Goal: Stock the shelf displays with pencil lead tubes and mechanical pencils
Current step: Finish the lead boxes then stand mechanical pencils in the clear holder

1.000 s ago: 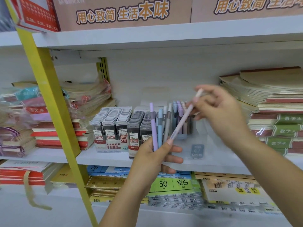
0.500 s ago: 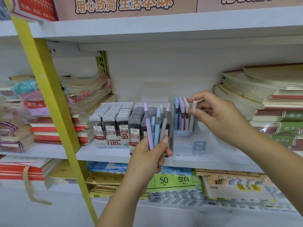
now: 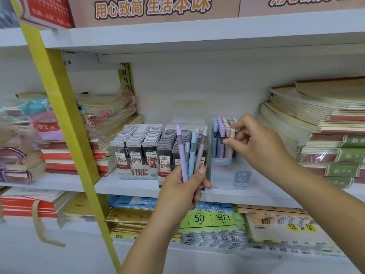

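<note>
The left hand (image 3: 181, 192) grips four pencils (image 3: 182, 153), purple, two blue and one grey-brown, in front of the box (image 3: 221, 175); their lower ends are hidden in the palm. The right hand (image 3: 260, 145) pinches a pink pencil (image 3: 232, 135) standing at the front right corner of the clear box, among upright pastel pencils. The box's front tag reads "HB 0.7". Just left of the box stand rows of lead tubes (image 3: 138, 139), grey-capped, marked "0.5", "0.7", "HB", "100"; the finer print is blurred. A sign (image 3: 152, 6) above the box reads "用心致简 生活本味". Below the box, a green label (image 3: 199, 217) says "50" and "空白".
</note>
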A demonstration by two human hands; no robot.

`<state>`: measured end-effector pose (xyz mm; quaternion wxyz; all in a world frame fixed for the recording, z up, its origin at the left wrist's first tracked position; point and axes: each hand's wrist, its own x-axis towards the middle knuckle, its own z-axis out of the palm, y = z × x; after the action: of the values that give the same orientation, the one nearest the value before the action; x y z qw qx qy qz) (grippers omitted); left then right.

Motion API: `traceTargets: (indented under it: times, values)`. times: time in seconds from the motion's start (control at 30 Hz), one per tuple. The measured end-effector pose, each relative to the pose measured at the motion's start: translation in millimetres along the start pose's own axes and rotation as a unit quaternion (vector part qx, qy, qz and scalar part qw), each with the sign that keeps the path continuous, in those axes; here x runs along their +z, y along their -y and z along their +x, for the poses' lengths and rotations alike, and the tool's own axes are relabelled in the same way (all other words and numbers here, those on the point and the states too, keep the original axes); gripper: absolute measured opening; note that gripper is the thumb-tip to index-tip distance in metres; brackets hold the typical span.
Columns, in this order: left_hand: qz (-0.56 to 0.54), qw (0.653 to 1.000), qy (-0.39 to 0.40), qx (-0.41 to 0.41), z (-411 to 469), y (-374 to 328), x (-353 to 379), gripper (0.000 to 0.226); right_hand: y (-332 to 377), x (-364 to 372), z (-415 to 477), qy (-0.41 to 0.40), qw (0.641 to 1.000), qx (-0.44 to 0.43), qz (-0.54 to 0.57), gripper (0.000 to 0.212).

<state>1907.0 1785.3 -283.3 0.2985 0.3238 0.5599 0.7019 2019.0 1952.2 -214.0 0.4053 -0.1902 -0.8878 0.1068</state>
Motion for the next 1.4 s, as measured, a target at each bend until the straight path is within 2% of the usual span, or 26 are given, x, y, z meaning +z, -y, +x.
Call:
traceTargets:
  times: [0.1,0.17,0.23,0.33,0.4,0.5,0.57,0.63,0.7,0.77,0.83,0.93,1.07,1.3,1.4]
  values:
    - [-0.002,1.000,0.006,-0.001,-0.4,-0.9,0.7,0.022,0.0,1.2,-0.5,0.010,0.998,-0.004,-0.054,0.024]
    - [-0.004,1.000,0.011,-0.001,-0.1,-1.7,0.8,0.022,4.1,-3.0,-3.0,-0.048,0.998,-0.009,-0.029,0.018]
    - [-0.004,1.000,0.027,0.003,0.1,-3.9,2.5,0.023,15.3,-6.6,-9.0,-0.072,0.993,0.009,0.097,0.019]
    - [0.010,0.998,0.058,0.020,1.2,-6.8,8.5,0.017,34.8,-6.0,-12.8,0.027,0.945,0.078,0.318,0.029]
    - [0.020,0.997,0.066,0.024,0.8,-7.8,11.9,0.009,39.3,-5.5,-12.1,0.047,0.915,0.097,0.388,0.031]
    - [0.024,0.997,0.059,0.031,-0.2,-6.5,10.0,0.012,34.2,-23.5,-6.8,-0.046,0.901,0.102,0.418,0.027]
    - [0.015,0.998,0.042,0.032,-0.3,-5.4,5.8,0.010,22.3,-41.2,-1.6,-0.127,0.907,0.072,0.395,0.028]
    - [0.011,0.999,0.028,0.032,-0.2,-5.3,2.8,0.017,11.9,-52.6,4.5,-0.146,0.931,0.034,0.333,0.033]
    - [0.000,0.999,0.021,0.031,-0.2,-4.8,2.6,0.025,3.6,-50.7,8.8,-0.114,0.956,0.017,0.269,0.037]
    - [-0.002,0.999,0.011,0.035,0.0,-3.8,3.4,0.045,-2.7,-41.1,10.3,-0.077,0.976,0.013,0.203,0.036]
    - [0.005,0.999,-0.002,0.037,0.6,-2.5,4.4,0.044,-7.5,-31.6,9.8,-0.047,0.987,0.011,0.154,0.032]
    - [0.009,0.999,-0.013,0.029,1.2,-1.5,4.9,0.030,-11.9,-21.8,8.2,-0.019,0.993,0.005,0.116,0.030]
    - [0.028,0.999,-0.014,0.024,2.9,-0.1,3.3,0.033,-13.8,-15.7,5.8,0.007,0.996,0.013,0.093,0.030]
    - [0.023,0.999,-0.016,0.023,3.8,-0.7,3.5,0.032,-14.1,-15.4,10.2,-0.001,0.999,0.014,0.029,0.032]
    - [0.015,1.000,-0.014,0.021,4.3,-1.0,3.7,0.030,-13.5,-11.5,10.0,-0.017,1.000,-0.016,-0.019,0.029]
